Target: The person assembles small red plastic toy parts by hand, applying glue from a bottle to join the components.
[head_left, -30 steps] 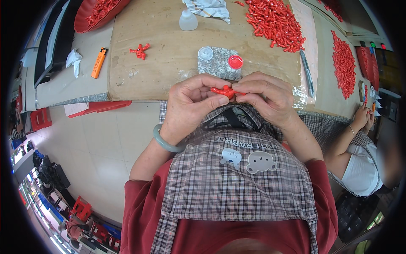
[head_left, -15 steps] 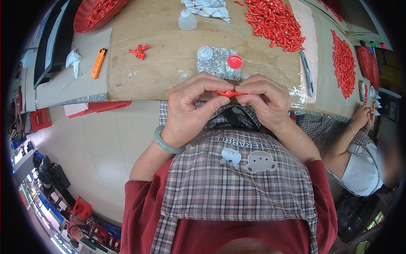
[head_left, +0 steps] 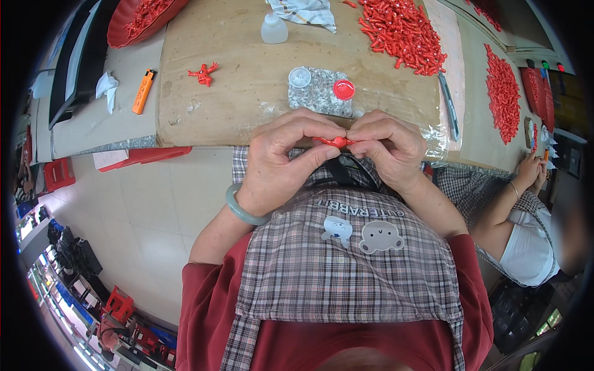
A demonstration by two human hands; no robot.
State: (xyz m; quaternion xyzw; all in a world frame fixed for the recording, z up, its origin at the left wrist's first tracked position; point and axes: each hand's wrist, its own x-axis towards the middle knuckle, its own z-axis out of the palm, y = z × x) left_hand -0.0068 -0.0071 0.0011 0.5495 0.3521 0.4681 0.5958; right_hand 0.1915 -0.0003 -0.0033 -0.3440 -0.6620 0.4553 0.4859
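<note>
Between my two hands, at the table's front edge, is a small glossy red figurine (head_left: pixel 339 142). My left hand (head_left: pixel 286 141) pinches its left end between thumb and fingers. The thumb and forefinger of my right hand (head_left: pixel 388 147) close on its right end. Much of the piece is covered by fingertips. Just beyond my hands lies a speckled grey stone slab (head_left: pixel 318 98), carrying a clear round cap (head_left: pixel 299 77) and a small round dish of red paint (head_left: pixel 344 90). Farther left on the brown board, another red figurine (head_left: pixel 203 74) rests with its limbs spread.
A large heap of red parts (head_left: pixel 402 37) lies back right, with a grey-blue knife (head_left: pixel 449 108) beside it. A translucent bottle (head_left: pixel 274 29) and cloth (head_left: pixel 306 12) are at the back. Left are an orange marker (head_left: pixel 143 92), tissue (head_left: pixel 107 89) and red bowl (head_left: pixel 117 34). A co-worker's hands (head_left: pixel 532 172) work at right.
The red figurine has turned and shifted slightly in my fingers, so more of its middle shows. My left thumb and fingers have moved a little; the objects on the table are unchanged.
</note>
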